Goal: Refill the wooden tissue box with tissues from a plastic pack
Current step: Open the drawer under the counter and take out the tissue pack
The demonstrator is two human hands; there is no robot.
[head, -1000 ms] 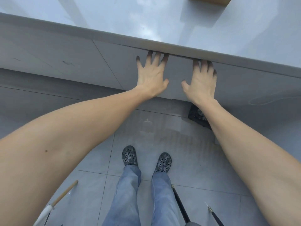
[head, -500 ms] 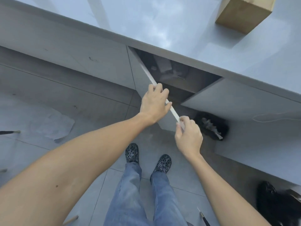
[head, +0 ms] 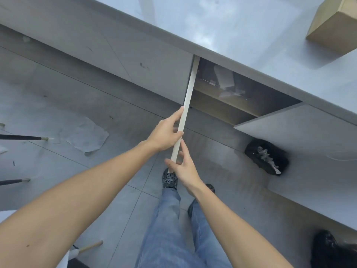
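The wooden tissue box (head: 334, 26) stands on the grey countertop (head: 231, 26) at the far right. Below the counter a cabinet door (head: 188, 97) is swung open towards me and I see its pale edge. My left hand (head: 167, 135) grips that edge about halfway along. My right hand (head: 182, 167) pinches the same edge nearer its lower end. Inside the open cabinet (head: 231, 97) lie pale plastic-wrapped items (head: 226, 82) on a shelf, too dim to identify.
A second cabinet door (head: 299, 128) stands open at the right. A black bag (head: 267, 157) lies on the floor beneath it, another dark bag (head: 332, 250) at the bottom right. Crumpled plastic sheet (head: 87, 136) and chair legs (head: 23, 137) lie left. My feet (head: 170, 178) stand close below the door.
The doors were shut with both palms flat on them. They now hang open, the left one swung further out, and both hands hold its edge. The view has shifted left.
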